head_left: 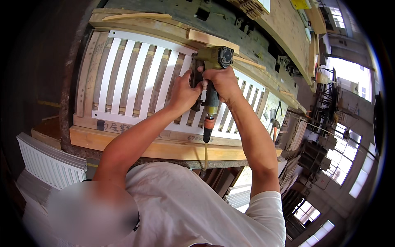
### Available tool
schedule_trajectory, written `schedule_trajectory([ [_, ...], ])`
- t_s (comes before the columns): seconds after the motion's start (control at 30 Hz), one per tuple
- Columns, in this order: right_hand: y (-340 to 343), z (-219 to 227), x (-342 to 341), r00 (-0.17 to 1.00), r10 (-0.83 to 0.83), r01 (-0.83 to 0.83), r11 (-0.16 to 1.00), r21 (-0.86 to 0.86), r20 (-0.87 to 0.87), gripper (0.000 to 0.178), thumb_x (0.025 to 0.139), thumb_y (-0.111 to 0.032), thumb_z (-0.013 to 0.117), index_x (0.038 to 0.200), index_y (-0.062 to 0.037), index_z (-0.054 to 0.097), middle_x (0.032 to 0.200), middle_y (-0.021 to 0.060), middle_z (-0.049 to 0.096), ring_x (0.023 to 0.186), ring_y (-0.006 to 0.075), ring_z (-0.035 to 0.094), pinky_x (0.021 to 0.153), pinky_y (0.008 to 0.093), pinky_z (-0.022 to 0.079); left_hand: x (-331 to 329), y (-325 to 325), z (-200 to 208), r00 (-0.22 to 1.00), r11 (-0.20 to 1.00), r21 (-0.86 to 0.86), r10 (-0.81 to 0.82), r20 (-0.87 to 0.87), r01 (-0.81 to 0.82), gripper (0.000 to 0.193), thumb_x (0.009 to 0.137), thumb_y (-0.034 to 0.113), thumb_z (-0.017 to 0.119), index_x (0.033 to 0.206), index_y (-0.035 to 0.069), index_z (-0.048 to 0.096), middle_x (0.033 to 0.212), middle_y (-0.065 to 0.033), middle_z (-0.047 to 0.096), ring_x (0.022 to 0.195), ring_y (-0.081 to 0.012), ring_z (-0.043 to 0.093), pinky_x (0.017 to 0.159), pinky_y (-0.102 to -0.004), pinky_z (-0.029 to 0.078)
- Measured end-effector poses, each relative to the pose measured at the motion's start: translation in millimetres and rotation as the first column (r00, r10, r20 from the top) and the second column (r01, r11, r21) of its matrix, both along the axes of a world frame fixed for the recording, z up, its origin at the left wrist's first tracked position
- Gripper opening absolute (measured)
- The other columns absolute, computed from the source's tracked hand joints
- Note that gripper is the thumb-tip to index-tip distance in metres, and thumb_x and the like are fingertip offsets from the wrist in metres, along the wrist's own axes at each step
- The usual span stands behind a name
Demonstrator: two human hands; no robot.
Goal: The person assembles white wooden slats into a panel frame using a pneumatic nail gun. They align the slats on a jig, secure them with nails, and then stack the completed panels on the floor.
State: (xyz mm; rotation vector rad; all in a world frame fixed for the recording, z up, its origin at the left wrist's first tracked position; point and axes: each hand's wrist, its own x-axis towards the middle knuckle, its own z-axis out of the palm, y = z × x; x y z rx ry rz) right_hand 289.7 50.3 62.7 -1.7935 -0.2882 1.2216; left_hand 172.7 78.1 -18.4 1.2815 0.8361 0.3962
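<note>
My right hand [222,81] wraps round the grip of a yellow-green and black pneumatic nail gun [212,101], its head pointing away from me. My left hand [185,94] is at the left side of the gun, thumb and forefinger about its dark magazine; its other fingers are partly hidden. Beneath both hands lies a white slatted panel [152,82] with two long rails and several crosswise slats. The gun's head is over the far rail, and its nose is hidden. An air hose [206,154] runs from the orange and black coupling [208,125] toward me.
A wooden frame [98,136] surrounds the panel on the bench. Loose wood strips [138,16] and a short block [212,38] lie along its far side. Pliers [279,110] and a hammer [275,123] are at the right. White slatted panels [53,162] are stacked at the lower left.
</note>
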Motion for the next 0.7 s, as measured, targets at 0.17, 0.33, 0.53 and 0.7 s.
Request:
schedule_trajectory([
  [0.17,3.8,-1.3,-2.2,0.999,0.020,-0.019,1.000,-0.014,0.031,0.006,0.080,0.000,0.065,0.076,0.0040,0.062,0.063,0.0071,0.059,0.048,0.0144,0.053,0.045,0.0296,0.043,-0.4,-0.7,-9.5,1.000,1.000,0.000,0.009,0.027,-0.009,0.023,0.089,0.008,0.062,0.108,-0.003,0.056,0.080,-0.0015,0.064,0.074,-0.0063,0.057,0.070,-0.0253,0.048],
  [0.33,3.5,-4.7,-2.4,0.999,0.039,-0.039,0.999,-0.019,0.013,0.020,0.073,0.001,0.061,0.092,0.0071,0.063,0.063,0.0100,0.059,0.050,0.0168,0.054,0.049,0.0291,0.046,-2.5,0.9,-14.7,1.000,0.999,0.033,-0.018,-0.024,0.019,0.023,0.089,0.007,0.062,0.108,-0.004,0.055,0.079,-0.0006,0.063,0.074,-0.0060,0.056,0.072,-0.0251,0.048],
  [0.53,15.0,2.2,-10.7,0.997,0.050,-0.045,0.995,-0.090,0.054,0.019,0.073,0.003,0.061,0.092,0.0069,0.063,0.063,0.0092,0.059,0.051,0.0161,0.054,0.050,0.0289,0.046,-3.9,4.3,-28.2,0.991,0.996,0.033,0.084,0.099,-0.088,0.033,0.082,0.019,0.071,0.105,-0.001,0.059,0.082,-0.0164,0.069,0.076,-0.0298,0.069,0.066,-0.0375,0.051],
  [0.7,32.7,2.0,-23.1,0.998,0.066,-0.066,0.997,0.026,0.006,0.005,0.079,0.000,0.066,0.081,0.0041,0.063,0.062,0.0070,0.058,0.048,0.0142,0.053,0.045,0.0294,0.043,-16.5,18.9,-19.9,0.993,0.988,0.102,0.117,0.013,-0.118,0.035,0.080,0.015,0.071,0.110,0.001,0.059,0.077,-0.0147,0.069,0.074,-0.0286,0.069,0.067,-0.0368,0.052],
])
